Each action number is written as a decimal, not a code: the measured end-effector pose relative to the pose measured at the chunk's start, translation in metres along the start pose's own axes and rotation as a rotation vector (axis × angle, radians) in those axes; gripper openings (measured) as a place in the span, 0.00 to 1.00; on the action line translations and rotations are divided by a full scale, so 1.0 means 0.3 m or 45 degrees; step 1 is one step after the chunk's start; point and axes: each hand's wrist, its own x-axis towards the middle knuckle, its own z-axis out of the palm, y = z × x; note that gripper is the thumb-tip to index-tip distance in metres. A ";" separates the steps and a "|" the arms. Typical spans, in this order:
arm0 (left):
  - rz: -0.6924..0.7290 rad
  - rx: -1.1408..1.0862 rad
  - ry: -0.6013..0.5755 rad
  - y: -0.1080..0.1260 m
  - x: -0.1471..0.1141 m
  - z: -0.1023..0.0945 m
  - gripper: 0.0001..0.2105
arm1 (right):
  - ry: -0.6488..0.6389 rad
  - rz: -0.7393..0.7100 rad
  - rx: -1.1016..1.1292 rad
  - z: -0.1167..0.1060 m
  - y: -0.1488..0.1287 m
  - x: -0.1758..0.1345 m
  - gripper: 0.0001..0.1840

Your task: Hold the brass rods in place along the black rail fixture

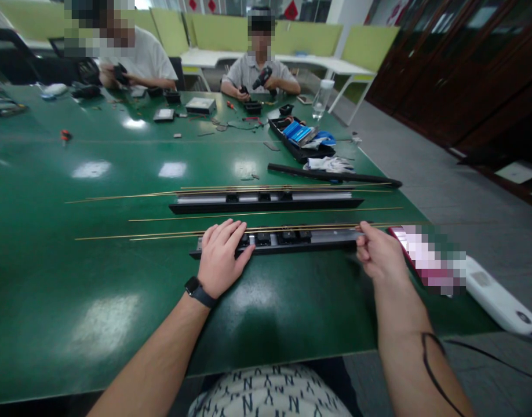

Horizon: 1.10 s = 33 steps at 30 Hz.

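A black metal rail (322, 237) with several dark blocks inside lies across the table in front of me. Thin brass-coloured rods (272, 229) run along its far edge and stick out past both ends. My left hand (222, 252) rests palm down over the rail's left part, fingers stretched out, fingertips at the rods. At the right end my right hand (378, 246) is closed in a pinch on the rods; how many it grips I cannot tell. Beyond lies a second black rail (266, 204) with more rods along it. One loose rod (266, 214) lies between the two rails.
On the right are a phone-like device with a red edge (411, 255) and a white device (494, 295). Farther back lie a black bar (335, 174), white gloves (331, 164) and a black tray (287, 139) with blue items. Two people sit across the green table (131, 301).
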 end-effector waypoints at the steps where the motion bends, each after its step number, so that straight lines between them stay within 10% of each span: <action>1: -0.001 -0.003 0.002 0.000 0.000 0.000 0.22 | 0.002 0.010 -0.004 0.001 -0.001 0.000 0.11; 33: -0.015 -0.002 -0.010 -0.001 -0.001 0.000 0.22 | 0.070 0.027 -0.012 -0.004 -0.011 0.008 0.12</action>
